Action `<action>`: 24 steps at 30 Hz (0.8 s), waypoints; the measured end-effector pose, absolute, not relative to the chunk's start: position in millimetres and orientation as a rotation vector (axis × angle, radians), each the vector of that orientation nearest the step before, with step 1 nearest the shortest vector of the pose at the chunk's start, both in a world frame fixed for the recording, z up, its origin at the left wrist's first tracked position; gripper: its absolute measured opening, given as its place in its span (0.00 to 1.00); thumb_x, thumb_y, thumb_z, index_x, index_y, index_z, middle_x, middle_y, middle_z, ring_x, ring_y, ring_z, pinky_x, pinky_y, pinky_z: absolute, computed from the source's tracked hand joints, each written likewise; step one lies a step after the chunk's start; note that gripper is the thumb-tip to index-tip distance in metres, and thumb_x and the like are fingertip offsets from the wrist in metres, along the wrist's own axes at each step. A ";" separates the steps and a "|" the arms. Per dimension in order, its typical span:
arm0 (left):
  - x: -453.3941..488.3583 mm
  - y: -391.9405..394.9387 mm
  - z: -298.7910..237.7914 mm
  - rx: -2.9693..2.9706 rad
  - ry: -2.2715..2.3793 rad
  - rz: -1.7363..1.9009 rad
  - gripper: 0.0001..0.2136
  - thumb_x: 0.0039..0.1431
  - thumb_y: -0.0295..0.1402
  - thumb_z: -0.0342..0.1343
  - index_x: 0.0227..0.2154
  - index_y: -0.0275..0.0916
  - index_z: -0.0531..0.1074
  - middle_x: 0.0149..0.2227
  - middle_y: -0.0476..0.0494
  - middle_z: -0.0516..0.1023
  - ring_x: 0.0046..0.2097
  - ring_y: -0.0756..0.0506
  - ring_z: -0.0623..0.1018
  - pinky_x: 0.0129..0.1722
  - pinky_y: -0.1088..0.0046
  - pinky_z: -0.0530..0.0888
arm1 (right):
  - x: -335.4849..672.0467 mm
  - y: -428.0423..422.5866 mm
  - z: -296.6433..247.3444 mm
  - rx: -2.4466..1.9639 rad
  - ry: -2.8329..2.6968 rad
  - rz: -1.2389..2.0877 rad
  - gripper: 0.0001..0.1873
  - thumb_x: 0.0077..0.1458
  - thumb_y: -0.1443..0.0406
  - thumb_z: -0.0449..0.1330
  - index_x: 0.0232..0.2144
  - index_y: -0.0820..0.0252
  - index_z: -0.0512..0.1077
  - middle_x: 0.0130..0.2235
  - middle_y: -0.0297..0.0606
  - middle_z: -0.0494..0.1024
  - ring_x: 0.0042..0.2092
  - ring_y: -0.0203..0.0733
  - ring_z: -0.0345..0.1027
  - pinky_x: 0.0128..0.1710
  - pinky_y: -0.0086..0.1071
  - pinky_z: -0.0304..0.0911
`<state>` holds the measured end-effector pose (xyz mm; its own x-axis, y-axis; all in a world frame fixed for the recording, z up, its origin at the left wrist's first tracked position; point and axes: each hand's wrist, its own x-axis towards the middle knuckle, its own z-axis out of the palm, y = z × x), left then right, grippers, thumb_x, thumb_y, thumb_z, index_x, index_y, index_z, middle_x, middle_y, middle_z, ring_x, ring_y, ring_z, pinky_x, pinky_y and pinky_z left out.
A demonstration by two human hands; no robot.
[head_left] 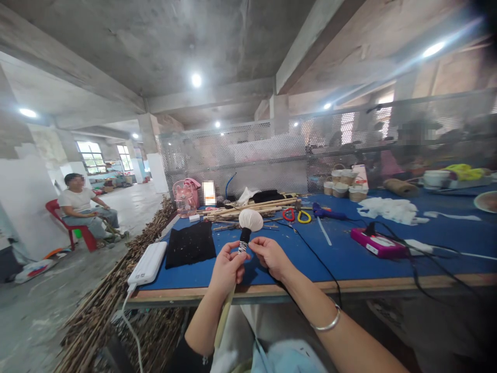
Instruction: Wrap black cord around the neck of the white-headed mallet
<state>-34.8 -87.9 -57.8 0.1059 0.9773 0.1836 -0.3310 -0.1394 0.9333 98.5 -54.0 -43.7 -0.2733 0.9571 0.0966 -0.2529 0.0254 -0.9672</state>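
Observation:
My left hand (229,268) is closed around a stick with a rounded white cloth-like head (250,220). Below the head, its neck carries a black band and a black-and-white wrapping (243,243). The pale shaft (224,318) runs down past my left wrist toward my lap. My right hand (271,255) is pinched just right of the wrapping. Whatever lies between its fingertips is too small to make out. A black cloth (190,244) lies flat on the blue table left of my hands.
A white power bank (148,262) with a cable sits at the table's left edge. Thin sticks (267,206), scissors with yellow handles (304,216), a purple box (378,243) and white fluff (388,210) lie beyond. Bundled twigs (112,290) flank the table. A person (83,204) sits left.

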 end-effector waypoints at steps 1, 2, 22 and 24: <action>-35.2 -88.9 -57.4 1.129 0.764 1.347 0.23 0.43 0.40 0.61 0.40 0.38 0.59 0.27 0.51 0.74 0.12 0.60 0.58 0.09 0.84 0.54 | 99.4 -54.0 -43.5 -0.795 -1.264 1.519 0.17 0.38 0.57 0.64 0.28 0.60 0.64 0.11 0.20 0.54 0.13 0.24 0.35 0.13 0.26 0.28; -35.4 -89.9 -56.9 1.120 0.738 1.328 0.22 0.44 0.40 0.61 0.40 0.38 0.59 0.26 0.51 0.74 0.12 0.60 0.57 0.09 0.84 0.53 | 100.6 -54.1 -42.8 -0.756 -1.284 1.572 0.18 0.39 0.57 0.64 0.30 0.60 0.65 0.11 0.20 0.54 0.13 0.24 0.34 0.13 0.25 0.28; -21.2 -96.4 -50.2 1.544 1.230 1.622 0.10 0.50 0.36 0.55 0.36 0.39 0.70 0.31 0.42 0.76 0.32 0.46 0.73 0.30 0.73 0.67 | 97.6 -59.6 -35.4 -0.837 -1.471 1.207 0.14 0.38 0.59 0.63 0.26 0.64 0.70 0.21 0.32 0.70 0.23 0.33 0.59 0.24 0.27 0.52; -24.1 -94.3 -51.0 1.447 1.160 1.599 0.12 0.48 0.38 0.57 0.35 0.39 0.70 0.29 0.44 0.76 0.27 0.49 0.72 0.24 0.76 0.65 | 102.3 -61.0 -31.4 -0.878 -1.508 1.144 0.12 0.39 0.59 0.62 0.22 0.64 0.69 0.19 0.31 0.69 0.22 0.31 0.56 0.21 0.26 0.49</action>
